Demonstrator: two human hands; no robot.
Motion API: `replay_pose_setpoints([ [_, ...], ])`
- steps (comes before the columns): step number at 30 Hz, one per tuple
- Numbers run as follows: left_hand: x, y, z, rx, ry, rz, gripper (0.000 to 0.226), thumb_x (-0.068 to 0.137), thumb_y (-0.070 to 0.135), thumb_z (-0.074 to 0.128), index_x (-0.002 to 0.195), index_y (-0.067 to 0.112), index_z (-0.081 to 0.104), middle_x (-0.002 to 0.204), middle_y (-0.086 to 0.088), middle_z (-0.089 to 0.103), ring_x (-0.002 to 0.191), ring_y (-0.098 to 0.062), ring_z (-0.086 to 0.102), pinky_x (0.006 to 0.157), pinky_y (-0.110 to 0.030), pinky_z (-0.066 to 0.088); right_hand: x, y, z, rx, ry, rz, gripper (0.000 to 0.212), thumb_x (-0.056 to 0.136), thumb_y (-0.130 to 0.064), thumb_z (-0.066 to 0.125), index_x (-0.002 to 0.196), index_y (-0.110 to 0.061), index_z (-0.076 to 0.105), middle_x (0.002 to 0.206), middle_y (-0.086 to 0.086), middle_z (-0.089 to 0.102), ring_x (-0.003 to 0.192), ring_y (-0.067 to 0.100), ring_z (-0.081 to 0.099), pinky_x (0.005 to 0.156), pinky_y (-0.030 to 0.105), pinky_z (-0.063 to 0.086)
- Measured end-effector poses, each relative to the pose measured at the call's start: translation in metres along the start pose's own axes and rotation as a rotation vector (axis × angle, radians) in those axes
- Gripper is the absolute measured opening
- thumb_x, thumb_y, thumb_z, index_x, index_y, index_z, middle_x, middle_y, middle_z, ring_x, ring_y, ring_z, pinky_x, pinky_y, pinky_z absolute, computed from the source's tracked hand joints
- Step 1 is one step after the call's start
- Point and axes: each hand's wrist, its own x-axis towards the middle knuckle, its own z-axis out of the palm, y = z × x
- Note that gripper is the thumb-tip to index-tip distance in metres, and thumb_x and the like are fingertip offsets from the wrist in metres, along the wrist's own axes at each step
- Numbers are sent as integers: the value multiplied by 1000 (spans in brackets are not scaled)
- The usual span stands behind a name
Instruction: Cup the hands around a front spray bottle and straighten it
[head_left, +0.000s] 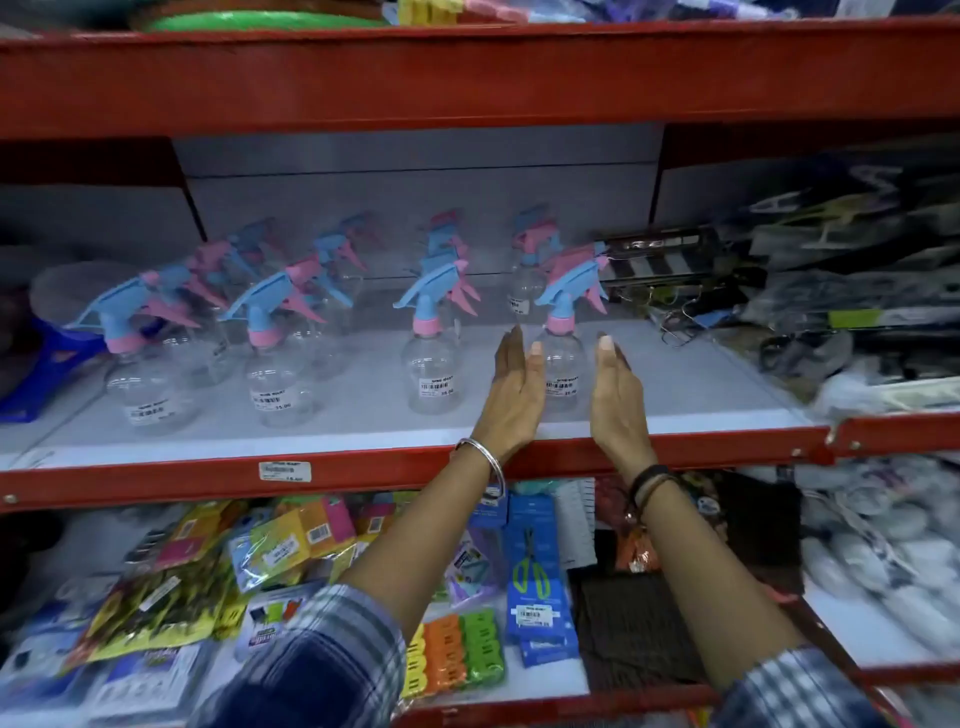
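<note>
Two hands, the left hand (511, 387) and right hand (618, 392), were flat and open beside a spray bottle (563, 364) near the shelf's (363, 436) front edge, holding nothing. Squeezing gently from both sides would keep it standing.

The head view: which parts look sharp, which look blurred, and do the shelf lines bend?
In the head view, the left hand, right hand and the spray bottle between them are fairly sharp; the packets at the right edge are smeared; the red shelf edge bows, a wide-angle effect; light is even, without hard shadows.
</note>
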Motion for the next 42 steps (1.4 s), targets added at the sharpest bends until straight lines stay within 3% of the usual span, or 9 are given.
replay_pose_setpoints([
  [5, -3, 1, -2, 27, -65, -36, 61, 95, 47, 12, 146, 14, 17, 156, -5, 21, 140, -13, 20, 106, -15, 10, 9, 5, -3, 115, -104, 155, 70, 88, -63, 18, 130, -17, 52, 131, 8, 56, 120, 22, 51, 107, 44, 38],
  [10, -11, 6, -6, 30, -101, -19, 58, 95, 48, 10, 143, 21, 29, 150, -8, 34, 134, -22, 36, 102, -20, 20, 10, 4, -17, 235, -106, 208, 63, 96, -50, 17, 129, -9, 51, 128, 9, 55, 115, 20, 51, 101, 34, 40],
  [20, -36, 16, -9, 61, -150, 2, 66, 90, 58, 8, 142, 24, 33, 147, -9, 39, 129, -25, 44, 111, -38, 28, -12, 0, -36, 170, -93, 163, 66, 96, -51, 15, 125, -6, 54, 122, 11, 60, 108, 20, 55, 101, 40, 43],
  [26, -54, 25, -10, 62, -142, 41, 62, 93, 52, 13, 139, 18, 37, 146, -8, 40, 129, -23, 44, 109, -31, 27, -28, -1, -42, 170, -87, 124, 65, 97, -49, 16, 127, -4, 52, 127, 14, 58, 106, 17, 55, 93, 30, 43],
  [30, -59, 26, -11, 71, -152, 42, 61, 93, 52, 14, 142, 20, 31, 150, -6, 35, 133, -16, 36, 111, -27, 21, -38, -4, -39, 119, -56, 111, 65, 97, -50, 18, 120, -4, 57, 122, 17, 62, 97, 16, 55, 96, 36, 44],
  [35, -66, 18, -27, -54, 213, 77, 46, 98, 38, 21, 130, 15, 44, 125, 6, 44, 113, 0, 37, 99, -12, 24, -67, -9, -23, 71, 277, -273, 45, 97, -34, 28, 117, -7, 58, 117, 9, 60, 106, 12, 53, 94, 32, 43],
  [37, -61, 13, -43, -119, 423, 80, 39, 99, 34, 22, 122, 15, 47, 119, 5, 44, 107, -2, 40, 101, -20, 29, -77, -14, -8, 125, 211, -424, 42, 96, -31, 28, 116, -10, 59, 116, 7, 61, 111, 14, 55, 94, 29, 43],
  [39, -49, 6, -62, -160, 538, 18, 35, 99, 36, 21, 111, 17, 47, 117, -2, 44, 108, -10, 42, 104, -29, 30, -80, -23, 15, 168, 35, -411, 42, 95, -34, 29, 120, -15, 57, 121, 4, 61, 116, 14, 54, 98, 28, 41],
  [42, -26, -6, -90, -210, 466, -199, 59, 95, 51, 12, 136, 16, 36, 147, -8, 32, 134, -23, 32, 108, -30, 18, -70, -40, 49, 114, -191, -224, 47, 97, -41, 27, 133, -18, 45, 138, 3, 51, 128, 8, 43, 107, 25, 31],
])
